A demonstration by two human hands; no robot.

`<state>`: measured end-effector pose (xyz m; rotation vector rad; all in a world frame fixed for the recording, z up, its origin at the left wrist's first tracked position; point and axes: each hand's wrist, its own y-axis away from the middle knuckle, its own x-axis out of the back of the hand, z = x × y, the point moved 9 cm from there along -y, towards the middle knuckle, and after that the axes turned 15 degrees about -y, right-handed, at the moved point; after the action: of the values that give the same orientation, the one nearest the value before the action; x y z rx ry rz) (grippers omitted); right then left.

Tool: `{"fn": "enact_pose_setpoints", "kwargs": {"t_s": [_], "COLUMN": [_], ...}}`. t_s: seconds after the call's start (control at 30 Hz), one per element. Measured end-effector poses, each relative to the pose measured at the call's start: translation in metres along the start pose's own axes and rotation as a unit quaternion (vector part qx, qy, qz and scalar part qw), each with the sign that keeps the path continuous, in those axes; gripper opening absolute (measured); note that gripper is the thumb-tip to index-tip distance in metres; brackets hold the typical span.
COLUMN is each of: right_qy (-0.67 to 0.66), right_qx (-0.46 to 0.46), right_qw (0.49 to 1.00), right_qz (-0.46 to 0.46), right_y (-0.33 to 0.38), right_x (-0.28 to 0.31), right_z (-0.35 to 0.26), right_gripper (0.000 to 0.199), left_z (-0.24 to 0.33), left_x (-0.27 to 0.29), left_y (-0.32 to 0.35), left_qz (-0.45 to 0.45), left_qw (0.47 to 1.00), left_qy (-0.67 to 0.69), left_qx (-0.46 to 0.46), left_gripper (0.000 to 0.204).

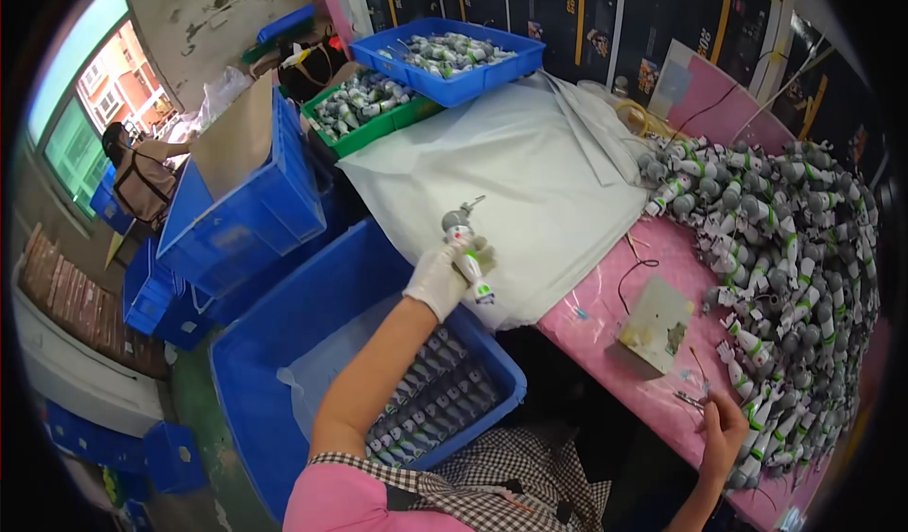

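We take the pink table (605,319) as our landmark. Nearest to us, at its near edge, our right hand (724,433) is bare and pinches a thin metal tool (698,395) between its fingertips, right beside the big heap of grey, white and green toy figures (785,277) that covers the table's right side. Just left of that hand, on the bare pink surface, lies a small pale block (654,324) with a thin dark wire (632,277) curling away from it.

Off the table's left edge, below us, a blue bin (445,400) holds rows of the same figures laid side by side. Above that bin our left hand (440,277), in a white glove, is closed around one toy figure (465,244), held nearly upright with its grey head on top.

Further along the table spreads a white sheet (511,173). Beyond its far edge stand a green tray (369,106) and a blue tray (454,54), both filled with figures. Far off to the left, another person (137,173) sits by a window.
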<state>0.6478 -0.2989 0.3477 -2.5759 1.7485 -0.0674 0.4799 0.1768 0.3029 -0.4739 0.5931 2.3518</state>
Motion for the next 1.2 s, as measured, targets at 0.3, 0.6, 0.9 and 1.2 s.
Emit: {"fn": "enact_pose_setpoints", "kwargs": {"t_s": [0.3,0.6,0.9,1.2], "right_qy": [-0.032,0.11,0.523,0.39], "right_qx": [0.032,0.049,0.212,0.28], "right_qw": [0.998,0.982,0.825,0.877], "right_qz": [0.048,0.149,-0.003,0.014], "right_y": [0.013,0.017,0.0,-0.013], "right_x": [0.023,0.071,0.067,0.073], "right_z": [0.007,-0.038,-0.048,-0.079], "right_gripper": [0.014,0.017,0.026,0.039], "left_z": [0.232,0.034,-0.028,-0.082], "left_x": [0.129,-0.02,-0.153,-0.222], "left_y": [-0.195,-0.048,0.123,0.164], "left_qz": [0.163,-0.045,-0.347,-0.445], "left_qw": [0.98,0.953,0.762,0.743], "left_qy": [-0.017,-0.294,-0.543,-0.497], "left_qx": [-0.109,-0.055,-0.067,-0.054], "left_gripper": [0.032,0.035,0.041,0.036]}}
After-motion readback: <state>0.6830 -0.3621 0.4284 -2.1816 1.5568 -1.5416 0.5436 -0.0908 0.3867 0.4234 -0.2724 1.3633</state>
